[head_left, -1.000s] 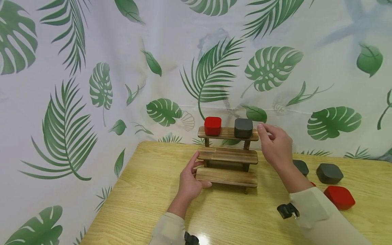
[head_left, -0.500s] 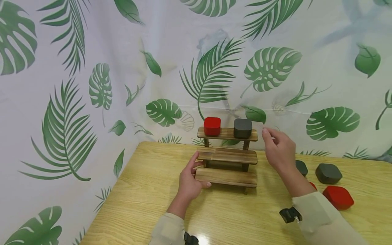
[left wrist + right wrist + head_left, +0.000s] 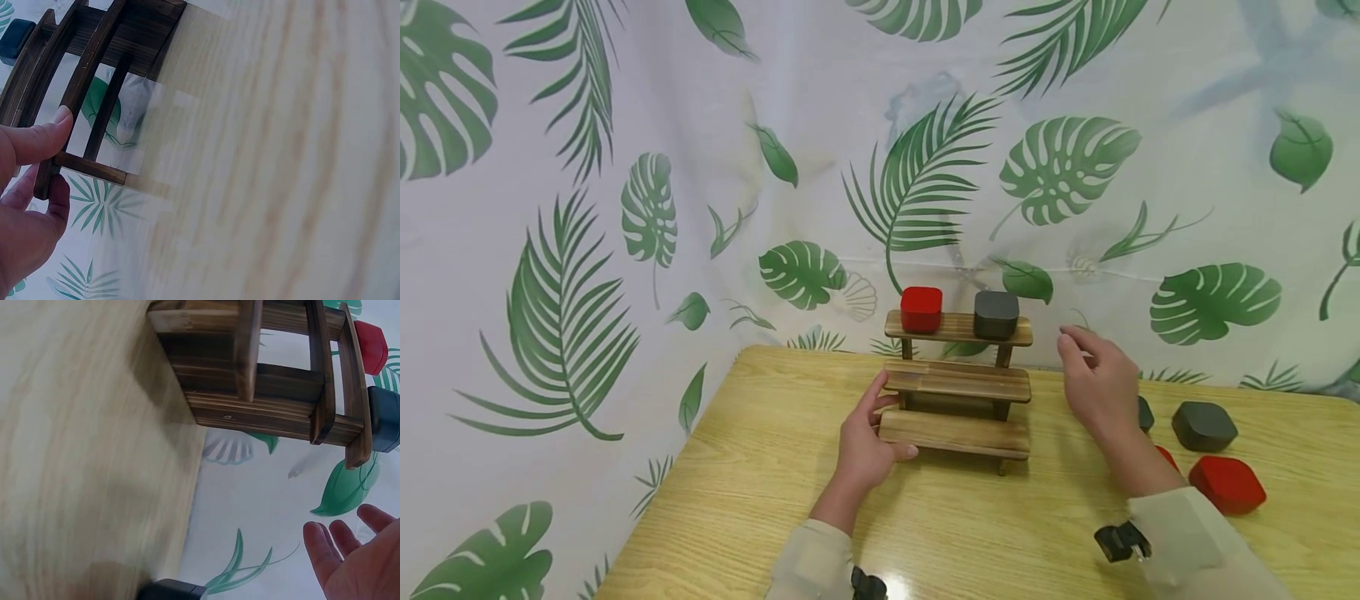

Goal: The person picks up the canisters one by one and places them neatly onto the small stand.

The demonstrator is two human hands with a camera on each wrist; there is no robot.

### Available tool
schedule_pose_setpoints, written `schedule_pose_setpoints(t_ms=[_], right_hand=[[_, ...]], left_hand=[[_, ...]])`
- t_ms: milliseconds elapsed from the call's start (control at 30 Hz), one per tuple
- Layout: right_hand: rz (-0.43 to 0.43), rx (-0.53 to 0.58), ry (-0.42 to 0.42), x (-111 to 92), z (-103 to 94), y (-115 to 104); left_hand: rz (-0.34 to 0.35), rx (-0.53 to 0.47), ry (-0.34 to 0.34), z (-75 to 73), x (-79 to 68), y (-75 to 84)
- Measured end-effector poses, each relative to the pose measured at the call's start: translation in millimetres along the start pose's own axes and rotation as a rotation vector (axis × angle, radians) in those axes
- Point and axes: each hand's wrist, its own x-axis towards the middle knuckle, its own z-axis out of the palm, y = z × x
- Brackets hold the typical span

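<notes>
At the far left hangs a white cloth printed with green leaves, which runs on behind the yellowish wood-grained counter. Next comes the left hand, its grip pinching the left end of the bottom step between thumb and fingers. That step belongs to a three-tiered stand of brown striped wood, upright on the counter near the cloth. On its top tier sit a red rounded-square block at the left and a dark grey rounded-square block at the right, well apart. Just right of the stand, apart from it, hovers the right hand, its grip slack, fingers loosely bent and parted. Beyond it on the counter lie a partly hidden dark block, a partly hidden red object, a dark grey rounded block and, nearer the person, a red rounded block.
</notes>
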Motion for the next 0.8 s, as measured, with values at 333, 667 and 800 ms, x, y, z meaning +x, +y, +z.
schedule_pose_setpoints(t_ms=[333,667,800], right_hand=[[0.032,-0.016,0.016,-3.6,-4.1,13.5],[0.046,-0.048,0.007,-5.4,-12.8,27.4],[0.052,-0.06,-0.003,-5.9,-14.8,35.0]], left_hand=[[-0.023,0.031,-0.002,-0.9,0.5,-0.9],[-0.013,0.044,-0.002,-0.7,0.4,-0.9],[-0.003,0.05,0.0,-0.6,0.4,-1.0]])
